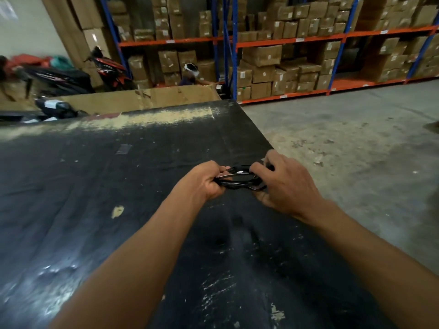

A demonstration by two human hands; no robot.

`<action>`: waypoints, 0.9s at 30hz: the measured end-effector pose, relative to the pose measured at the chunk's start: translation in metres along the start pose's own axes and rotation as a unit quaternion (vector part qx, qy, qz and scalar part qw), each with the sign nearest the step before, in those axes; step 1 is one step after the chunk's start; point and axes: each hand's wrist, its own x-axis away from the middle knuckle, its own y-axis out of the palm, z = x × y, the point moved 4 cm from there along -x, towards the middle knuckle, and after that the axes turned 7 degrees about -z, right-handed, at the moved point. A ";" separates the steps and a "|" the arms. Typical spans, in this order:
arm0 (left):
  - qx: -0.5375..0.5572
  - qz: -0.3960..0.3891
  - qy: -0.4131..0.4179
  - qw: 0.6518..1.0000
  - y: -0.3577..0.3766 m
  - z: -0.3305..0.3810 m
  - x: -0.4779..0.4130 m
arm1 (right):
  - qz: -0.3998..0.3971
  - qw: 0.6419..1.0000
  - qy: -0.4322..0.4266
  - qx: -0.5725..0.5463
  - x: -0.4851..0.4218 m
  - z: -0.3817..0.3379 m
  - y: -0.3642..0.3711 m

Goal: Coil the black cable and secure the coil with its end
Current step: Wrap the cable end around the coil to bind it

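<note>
A: Black cable [238,180], location?

B: Bunched into a small flattened coil, held between both hands above the dark surface [99,186], near its right edge. Several loops run side by side from one hand to the other. A small pale mark shows on the top strand; what it is cannot be made out.

A: Left hand [204,181]?

B: Closed in a fist around the left end of the coil. The loops pass into the fist and are hidden there.

A: Right hand [285,186]?

B: Curled over the right end, gripping it. Seen from the back, so the fingertips and whatever they pinch are out of sight. The hand is slightly blurred.

A: The cable's end or plug?

B: Cannot tell. Neither end can be picked out from the loops, and black cable against the black surface makes the lower strands hard to trace. Whether the coil touches the surface is also unclear.

A: Surroundings?

B: The surface is scuffed, with a pale worn strip along its far edge. A cardboard sheet [147,99] stands behind it. Beyond that, shelving [285,42] stacked with cardboard boxes, cut off at the top. Parked motorbikes [71,77] at left, partly hidden. Concrete floor [356,129] at right.
</note>
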 end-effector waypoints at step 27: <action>-0.250 -0.062 -0.108 0.960 -0.010 0.006 0.024 | 0.131 0.955 -0.102 -0.247 -0.023 0.002 0.006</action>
